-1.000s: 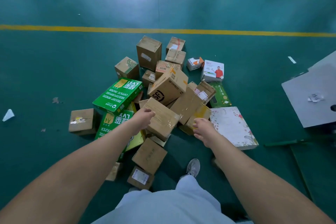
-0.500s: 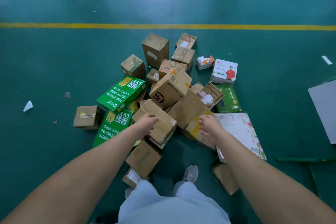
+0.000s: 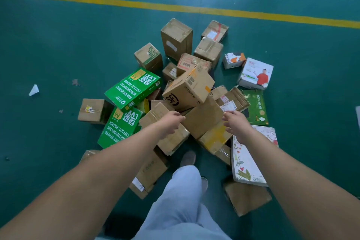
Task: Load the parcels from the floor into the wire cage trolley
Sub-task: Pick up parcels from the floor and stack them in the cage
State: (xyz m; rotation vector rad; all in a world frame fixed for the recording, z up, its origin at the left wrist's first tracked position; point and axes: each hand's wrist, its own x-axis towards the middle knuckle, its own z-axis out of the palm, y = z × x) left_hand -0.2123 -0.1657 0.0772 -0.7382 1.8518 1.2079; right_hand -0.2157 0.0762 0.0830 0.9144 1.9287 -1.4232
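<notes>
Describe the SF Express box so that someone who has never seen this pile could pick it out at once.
Start at the yellow floor line and come down to the heap of parcels. The SF Express box sits tilted on top at the heap's centre, just beyond both hands. Alone among the brown cartons, it bears a large black logo and orange tape.

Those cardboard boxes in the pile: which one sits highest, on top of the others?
The SF Express box, tilted atop the heap's middle, black logo facing the person; the other brown boxes lie lower, around or beneath it.

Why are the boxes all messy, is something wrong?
Yes. The brown cardboard SF Express box sits tilted atop the pile, and a green paper-ream box leans askew. A torn white paper scrap lies on the green floor.
</notes>
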